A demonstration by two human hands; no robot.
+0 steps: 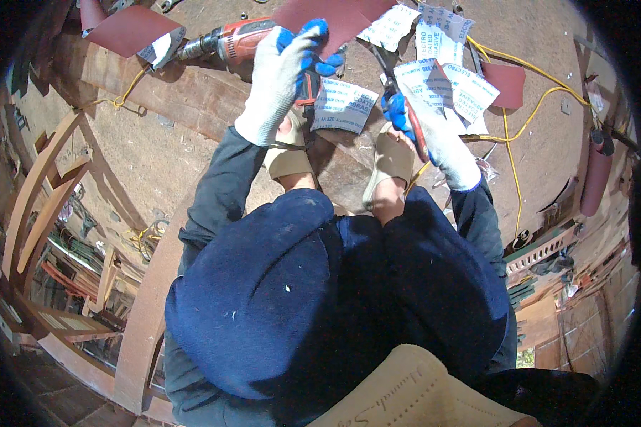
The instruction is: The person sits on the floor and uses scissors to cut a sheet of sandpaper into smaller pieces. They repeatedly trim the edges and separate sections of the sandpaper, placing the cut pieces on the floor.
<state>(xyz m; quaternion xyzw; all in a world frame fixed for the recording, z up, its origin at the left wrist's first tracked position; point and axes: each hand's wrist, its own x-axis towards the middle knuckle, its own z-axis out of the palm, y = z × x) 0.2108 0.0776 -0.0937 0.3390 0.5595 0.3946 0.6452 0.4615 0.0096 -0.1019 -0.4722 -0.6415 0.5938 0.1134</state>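
My left hand (281, 85), in a white glove with blue-coated fingers, is raised in front of a red power drill (236, 44). Its fingers are curled together near a small dark object (342, 51), and what they grip is hard to make out. My right hand (434, 135), gloved alike, is closed around red-handled pliers (414, 128), whose dark jaws point up and toward the left hand. Dark red sandpaper (335, 21) lies just beyond the left fingers. Cut sandpaper pieces (345, 107) lie printed side up between and beside the hands.
Another curled sandpaper sheet (132, 32) is at far left. A yellow cord (523, 132) winds across the floor at right, near a dark red roll (595, 174). Curved wooden furniture parts (39, 192) stand at left. My sandalled feet (390, 164) are below the hands.
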